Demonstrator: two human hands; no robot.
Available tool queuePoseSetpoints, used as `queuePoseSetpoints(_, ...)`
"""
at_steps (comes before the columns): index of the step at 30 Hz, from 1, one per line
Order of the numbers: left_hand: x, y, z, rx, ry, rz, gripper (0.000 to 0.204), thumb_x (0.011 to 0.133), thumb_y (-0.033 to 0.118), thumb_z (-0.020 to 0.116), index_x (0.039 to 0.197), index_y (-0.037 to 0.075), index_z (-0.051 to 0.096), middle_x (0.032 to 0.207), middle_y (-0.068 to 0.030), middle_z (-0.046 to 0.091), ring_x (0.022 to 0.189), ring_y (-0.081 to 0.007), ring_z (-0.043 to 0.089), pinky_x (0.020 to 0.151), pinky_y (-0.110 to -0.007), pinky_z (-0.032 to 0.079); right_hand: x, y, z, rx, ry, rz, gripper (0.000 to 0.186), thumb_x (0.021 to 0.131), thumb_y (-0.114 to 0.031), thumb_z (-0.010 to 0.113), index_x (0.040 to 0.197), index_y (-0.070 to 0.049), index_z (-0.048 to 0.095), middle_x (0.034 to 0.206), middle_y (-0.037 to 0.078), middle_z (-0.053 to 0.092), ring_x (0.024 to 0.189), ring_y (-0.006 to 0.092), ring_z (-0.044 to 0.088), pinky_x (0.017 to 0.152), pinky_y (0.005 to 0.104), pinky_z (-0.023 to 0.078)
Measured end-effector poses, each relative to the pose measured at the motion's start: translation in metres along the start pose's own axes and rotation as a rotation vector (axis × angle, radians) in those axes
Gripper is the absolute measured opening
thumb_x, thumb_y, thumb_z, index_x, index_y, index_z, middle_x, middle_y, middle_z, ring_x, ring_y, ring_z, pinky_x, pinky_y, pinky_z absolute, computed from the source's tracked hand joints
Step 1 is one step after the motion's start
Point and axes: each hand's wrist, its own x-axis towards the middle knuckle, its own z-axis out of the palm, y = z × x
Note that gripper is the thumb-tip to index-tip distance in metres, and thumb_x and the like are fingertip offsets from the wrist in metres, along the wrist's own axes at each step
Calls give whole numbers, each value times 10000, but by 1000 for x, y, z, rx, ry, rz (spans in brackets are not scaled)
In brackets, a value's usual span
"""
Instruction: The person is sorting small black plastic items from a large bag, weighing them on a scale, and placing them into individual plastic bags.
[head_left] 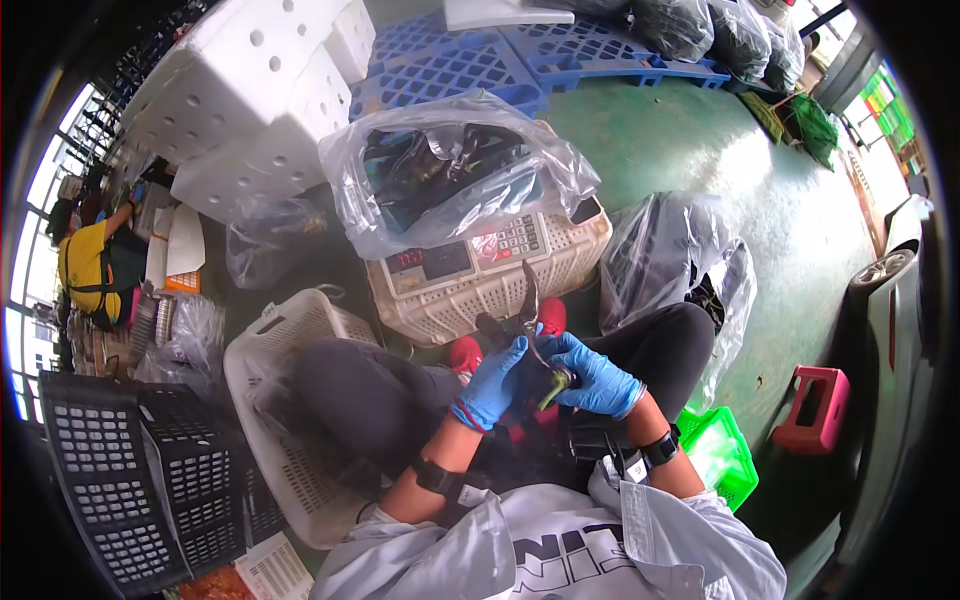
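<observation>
Blue gloves cover both my hands, which meet over my lap. My right hand (600, 382) is closed round the stem end of a long, thin, dark eggplant (530, 295), its green stalk showing below the fingers. My left hand (492, 386) grips at the same dark bundle from the other side; its fingers partly hide how many eggplants are there. In front of me, a clear plastic bag (350, 185) lies open on a scale (440, 262), with several dark eggplants inside. The scale rests on an upturned cream crate (440, 318).
A white basket (315, 490) stands by my left leg, beside black crates (115, 480). Right of the scale sits another plastic bag (665, 250). A green basket (722, 455) and pink stool (812, 410) are at the right. Foam boxes (235, 90) and blue pallets (440, 75) lie beyond.
</observation>
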Motion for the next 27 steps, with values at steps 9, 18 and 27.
queuePoseSetpoints(9,-13,16,2,-8,147,175,557,817,144,681,1304,20,440,1011,-82,604,975,-199,584,932,-330,435,-11,13,-10,772,649,249,239,841,-10,628,1074,12,579,811,36,631,680,120,604,652,250,501)
queuePoseSetpoints(18,-26,27,-1,154,242,287,373,816,71,673,1153,36,518,984,-55,605,925,-168,603,862,-306,483,-106,43,-165,663,1492,136,204,846,-166,654,695,-98,535,554,-25,404,472,103,432,474,269,381)
queuePoseSetpoints(27,-13,25,21,114,155,211,367,827,99,670,1154,34,517,1009,-51,595,959,-167,590,897,-303,459,-187,110,-190,-1252,1226,806,512,767,-276,720,1139,26,538,1120,178,567,1050,302,537,923,391,412)
